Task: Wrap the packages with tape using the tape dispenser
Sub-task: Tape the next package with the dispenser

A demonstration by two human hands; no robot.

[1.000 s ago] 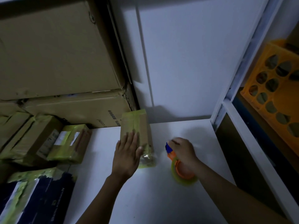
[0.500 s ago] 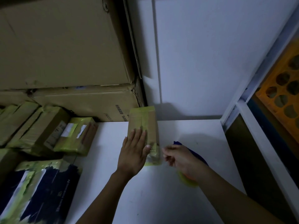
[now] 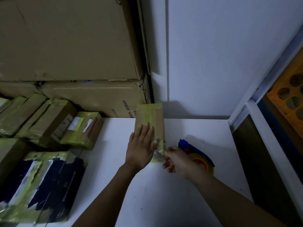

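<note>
A brown package [image 3: 150,122], banded with yellow-green tape, is lying lengthwise on the white counter [image 3: 164,194] just left of the frame's centre. Its far end is reaching the white wall [image 3: 213,54] and sitting beside the lower of two big cardboard boxes [image 3: 98,99].

The left hand [image 3: 141,145] is pressing flat on the package's near half, fingers straight and spread. The right hand [image 3: 178,161] is sitting just right of it, fingers curled, with its thumb tip at the package's taped near corner. The tape dispenser [image 3: 193,149], blue with an orange hub and a yellowish roll, is showing right behind that hand. I cannot tell whether the hand is gripping the dispenser or pinching tape.

More tape-wrapped parcels [image 3: 45,118] are piling up at the left edge, and a smaller labelled one [image 3: 83,128] is sitting nearest the package. A dark navy parcel [image 3: 41,185] patched with the same tape is filling the lower left. An orange crate [image 3: 290,99] with round holes is peeking in at the right edge.
</note>
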